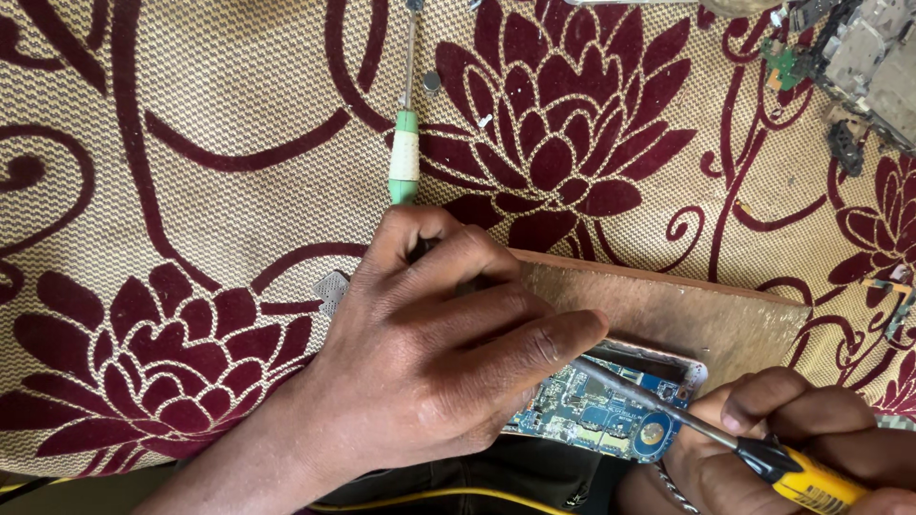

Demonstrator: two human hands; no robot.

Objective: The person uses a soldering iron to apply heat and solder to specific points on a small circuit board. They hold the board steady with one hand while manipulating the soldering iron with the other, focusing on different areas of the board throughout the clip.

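A woven cloth [191, 172], beige with dark red lotus flowers and curling stems, fills nearly the whole view; nothing of the room shows beyond it. A brown wooden board [687, 315] lies on the cloth right of centre, and everything else is placed from it.

The left hand [429, 362] lies over the board's left end, fingers stretched flat and close together, pressing down on an opened phone [611, 410] whose blue circuit board is exposed. The phone sits at the board's near edge, half hidden under those fingers.

The right hand [811, 429] is at the board's near right corner, fingers curled and pinching a screwdriver [763, 458] with a yellow and black handle. Its thin metal shaft slants up and left to the phone's circuit, with the tip hidden by the left forefinger.

Beyond the board's left end, a second screwdriver [405, 143] with a green and white handle lies on the cloth, shaft pointing away. A small grey round part [431, 82] lies just beside it.

Well past the board's far right corner is a heap of phone parts [859, 67]: grey metal plates and a small green circuit piece.

A few more scraps [897, 296] lie off the board's right end.
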